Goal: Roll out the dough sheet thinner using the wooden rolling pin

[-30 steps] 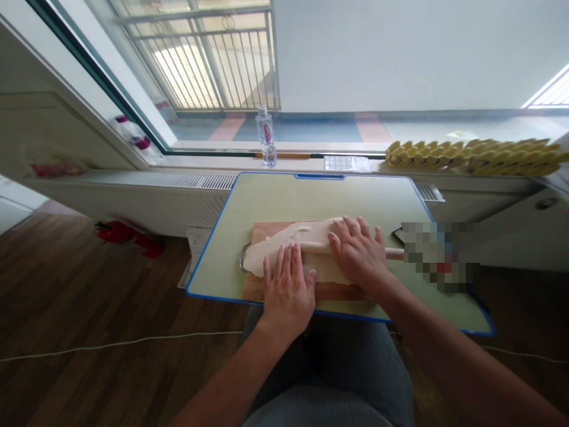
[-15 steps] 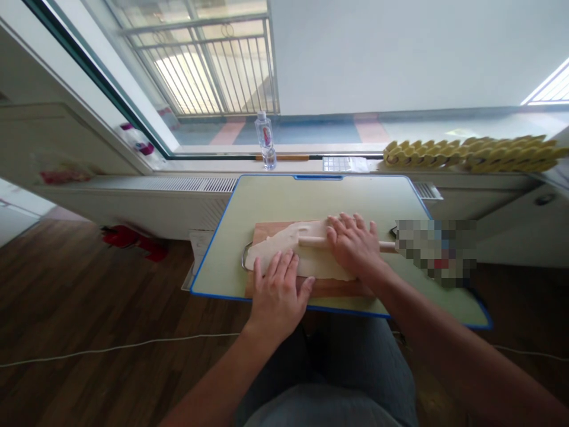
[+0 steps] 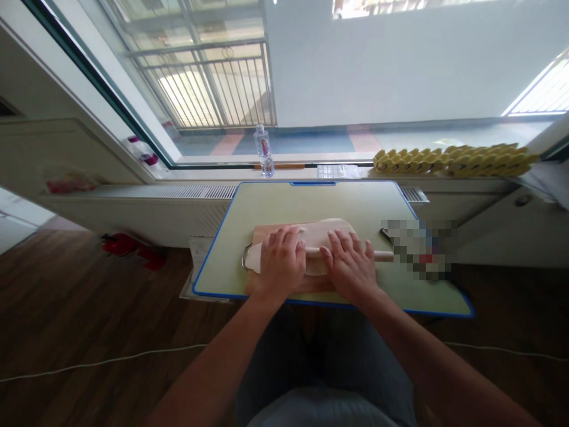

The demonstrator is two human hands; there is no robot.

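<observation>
A pale rolling pin (image 3: 383, 256) lies crosswise on a thin sheet of dough (image 3: 317, 229). My left hand (image 3: 282, 261) rests palm down over the pin's left part, its fingers stretched out. Over the right part lies my right hand (image 3: 351, 267), flat with the fingers spread; neither hand wraps around the pin. The pin's right end sticks out past the right hand, while its left end is hidden under the left. Beneath the dough is a wooden board (image 3: 311, 287) with a metal handle (image 3: 244, 257) at its left edge.
The board stands on a pale table with a blue rim (image 3: 267, 201). A blurred-out item (image 3: 415, 246) lies at the table's right. On the windowsill are a plastic bottle (image 3: 264, 153) and yellow wavy trays (image 3: 453, 160). A cable (image 3: 133, 356) crosses the floor.
My left hand has moved up from the dough's near edge onto the pin. The pin and my right hand have come slightly nearer to me, and the far edge of the dough shows more.
</observation>
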